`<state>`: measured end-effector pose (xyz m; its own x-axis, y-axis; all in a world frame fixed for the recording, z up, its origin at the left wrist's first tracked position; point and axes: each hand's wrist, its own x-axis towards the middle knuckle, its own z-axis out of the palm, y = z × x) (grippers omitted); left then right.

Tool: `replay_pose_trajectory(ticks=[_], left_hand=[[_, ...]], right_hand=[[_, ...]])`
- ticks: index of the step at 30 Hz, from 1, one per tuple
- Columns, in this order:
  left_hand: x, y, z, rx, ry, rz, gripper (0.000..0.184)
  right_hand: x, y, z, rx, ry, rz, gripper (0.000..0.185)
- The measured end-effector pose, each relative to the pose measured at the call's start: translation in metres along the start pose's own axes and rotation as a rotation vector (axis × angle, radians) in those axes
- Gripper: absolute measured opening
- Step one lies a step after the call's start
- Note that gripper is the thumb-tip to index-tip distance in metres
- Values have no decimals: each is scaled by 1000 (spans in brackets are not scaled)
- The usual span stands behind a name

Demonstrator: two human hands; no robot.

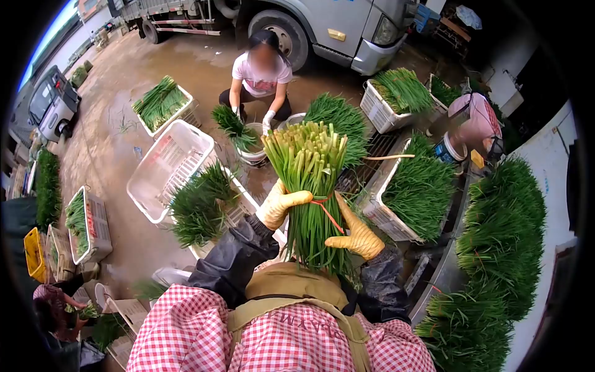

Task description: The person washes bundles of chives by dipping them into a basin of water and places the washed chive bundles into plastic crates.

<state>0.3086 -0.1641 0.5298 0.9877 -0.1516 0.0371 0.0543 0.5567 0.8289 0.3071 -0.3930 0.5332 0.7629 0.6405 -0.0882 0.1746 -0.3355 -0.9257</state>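
A thick bundle of garlic chives [308,170] stands upright in front of my chest, its pale cut stem ends on top and its green leaves hanging down. Around its middle runs a red tie [325,209], with a loose end trailing toward the right. My left hand [280,206], in a yellowish glove, grips the bundle from the left, thumb across the front and fingers partly hidden behind. On the other side, my right hand [361,237], gloved alike, rests against the leaves with its thumb and fingers spread apart.
Opposite me a person [263,77] in white gloves holds chives over a bucket [253,158]. An open white crate [170,164] stands left; a chive-filled crate [392,217] stands right. More chives [502,229] line the right side. A truck [322,31] is parked behind.
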Motion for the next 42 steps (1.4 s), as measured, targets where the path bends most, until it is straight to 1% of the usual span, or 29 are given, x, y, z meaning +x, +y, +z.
replay_pose_trajectory(ticks=[1, 3, 5, 6, 9, 11, 12, 13, 14, 17, 18, 19, 21, 22, 23, 25, 26, 27, 28, 29, 30, 32, 33, 34, 35, 36, 38, 40, 42], left_hand=[[-1, -6, 5, -22, 59, -4, 76], [3, -22, 8, -75, 71, 18, 76], [3, -37, 11, -164, 81, 77, 79], [4, -48, 9, -127, 93, 74, 80], [5, -69, 17, -118, 98, 45, 79], [7, -72, 26, -148, 98, 37, 76], [8, -70, 32, -206, 123, -27, 72], [10, -69, 36, -265, 153, -87, 69], [14, -71, 35, -320, 156, -59, 63], [34, -84, 9, -450, 151, -188, 56], [35, -93, 0, -495, 180, -245, 63], [32, -95, 0, -516, 210, -208, 63], [23, -98, 1, -236, 428, -265, 72], [12, -103, 1, -54, 462, -190, 86], [4, -135, -12, 11, 497, -130, 91], [-30, -153, -29, -43, 456, -227, 106], [-55, -146, -27, -151, 540, -324, 118], [-78, -166, -56, 91, 551, -270, 126], [-108, -135, -62, 166, 572, -411, 123], [-143, -144, -91, 222, 676, -389, 116], [-183, -143, -117, 132, 788, -394, 107], [-285, -168, -173, 55, 1144, -452, 78], [-352, -193, -199, -65, 1294, -379, 62], [-428, -212, -219, -193, 1344, -476, 37], [-500, -228, -236, -325, 1399, -568, 21], [-547, -231, -225, -314, 1483, -701, 21], [-584, -227, -183, -249, 1564, -891, 21], [-586, -231, -156, -206, 1530, -977, 23], [-566, -240, -137, -149, 1431, -987, 25]], right_hand=[[-14, 1, -7, 226, -24, 201, 108], [-41, 22, -17, 416, 147, 331, 99], [-61, 35, -24, 419, 363, 364, 90], [-64, 37, -26, 376, 423, 290, 87], [-45, 21, -16, 507, 550, 116, 95], [-22, 11, 1, 521, 493, 60, 106], [-12, 18, 9, 547, 428, 38, 115], [-5, 48, 18, 453, 393, -28, 121], [-7, 66, 28, 512, 339, 13, 122], [-17, 69, 42, 579, 264, 26, 125], [-15, 65, 43, 556, 209, 66, 108], [-11, 69, 42, 539, 161, 69, 108], [2, 81, 42, 745, 86, 360, 84], [12, 75, 40, 895, 32, 384, 66], [23, 88, 37, 956, -47, 459, 60], [59, 121, 37, 1196, -155, 699, 51], [72, 119, 40, 1169, -190, 746, 48], [86, 116, 44, 1142, -227, 788, 46], [104, 138, 51, 1140, -246, 790, 45], [120, 150, 56, 1106, -261, 821, 46], [131, 158, 62, 1084, -264, 836, 46], [139, 176, 74, 1071, -250, 842, 46], [139, 184, 80, 1070, -234, 840, 46], [138, 192, 85, 1073, -222, 836, 46], [133, 200, 90, 1083, -207, 831, 46], [126, 210, 94, 1091, -186, 827, 46], [111, 233, 97, 1114, -138, 824, 46], [95, 257, 95, 1135, -77, 820, 45], [76, 280, 90, 1158, -8, 816, 45]])
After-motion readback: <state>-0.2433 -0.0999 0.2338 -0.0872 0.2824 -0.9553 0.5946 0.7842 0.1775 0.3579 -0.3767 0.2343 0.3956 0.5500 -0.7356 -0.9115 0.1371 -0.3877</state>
